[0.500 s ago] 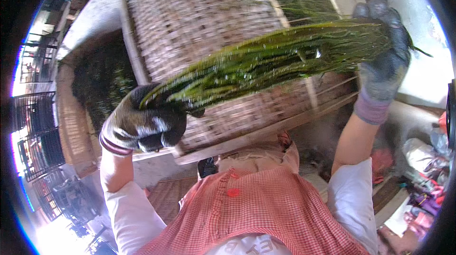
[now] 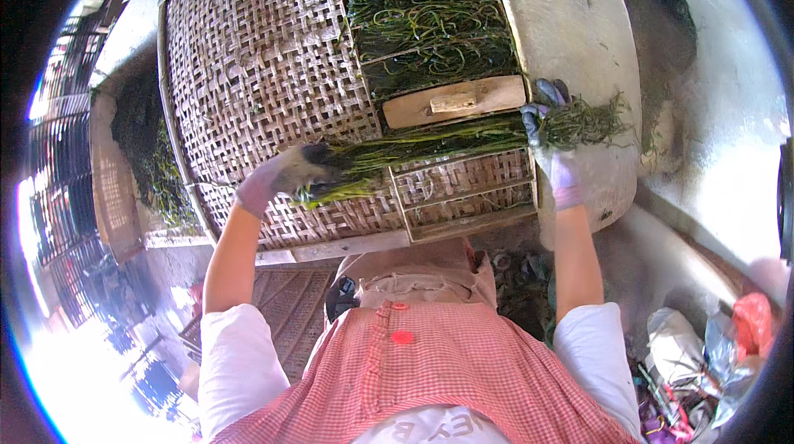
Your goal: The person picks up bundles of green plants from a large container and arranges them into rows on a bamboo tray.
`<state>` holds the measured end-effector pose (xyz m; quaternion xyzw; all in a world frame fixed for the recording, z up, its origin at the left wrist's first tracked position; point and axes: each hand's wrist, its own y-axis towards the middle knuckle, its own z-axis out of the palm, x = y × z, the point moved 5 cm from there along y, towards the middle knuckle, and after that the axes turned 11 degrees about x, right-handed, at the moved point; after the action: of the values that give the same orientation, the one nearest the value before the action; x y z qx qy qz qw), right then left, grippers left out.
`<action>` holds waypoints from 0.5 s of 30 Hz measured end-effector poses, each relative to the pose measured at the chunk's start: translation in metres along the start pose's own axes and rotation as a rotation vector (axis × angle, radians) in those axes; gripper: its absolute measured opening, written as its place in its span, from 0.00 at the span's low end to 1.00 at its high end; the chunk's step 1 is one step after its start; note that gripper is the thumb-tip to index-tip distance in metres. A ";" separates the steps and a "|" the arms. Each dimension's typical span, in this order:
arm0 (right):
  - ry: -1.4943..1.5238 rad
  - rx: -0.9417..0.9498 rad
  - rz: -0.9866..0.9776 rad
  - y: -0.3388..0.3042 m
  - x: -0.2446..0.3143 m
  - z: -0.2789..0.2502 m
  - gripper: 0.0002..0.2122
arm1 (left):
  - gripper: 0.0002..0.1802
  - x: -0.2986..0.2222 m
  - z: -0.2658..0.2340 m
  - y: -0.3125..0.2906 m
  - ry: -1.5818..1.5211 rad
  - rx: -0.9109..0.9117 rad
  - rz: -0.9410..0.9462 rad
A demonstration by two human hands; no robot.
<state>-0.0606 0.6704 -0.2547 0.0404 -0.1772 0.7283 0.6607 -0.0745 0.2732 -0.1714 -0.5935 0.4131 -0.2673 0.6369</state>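
A bundle of long, wet green leaf strands (image 2: 447,139) stretches nearly level between my two gloved hands. My left hand (image 2: 298,169), in a dark-palmed glove, is closed round its left end, with short tips showing below the fingers. At the other end my right hand (image 2: 542,117) is wrapped round the bundle, and loose curly tips (image 2: 587,123) fan out beyond it over a pale slab. Just past the bundle lies a wooden board with a small block handle (image 2: 453,102). Behind that board, a dark bed of curled green strands (image 2: 430,18) fills a framed strip.
A woven bamboo panel (image 2: 256,47) spans the left and middle of the work surface. Below the bundle is a slatted wooden frame (image 2: 467,189). The pale slab (image 2: 571,22) borders the right side. A dark heap of strands (image 2: 141,125) sits at far left; plastic bags (image 2: 678,345) lie lower right.
Both hands have brought the bundle down from near the camera to the work surface and straightened it. The framed strip and wooden board now show plainly.
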 end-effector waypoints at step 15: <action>-0.457 -0.073 -0.184 0.005 -0.002 0.030 0.18 | 0.25 -0.203 0.192 0.100 0.656 -0.957 1.001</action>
<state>-0.0709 0.6588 -0.2287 0.1962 -0.3435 0.6303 0.6680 -0.0321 0.5605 -0.2354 -0.4370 0.8713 0.0984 0.2004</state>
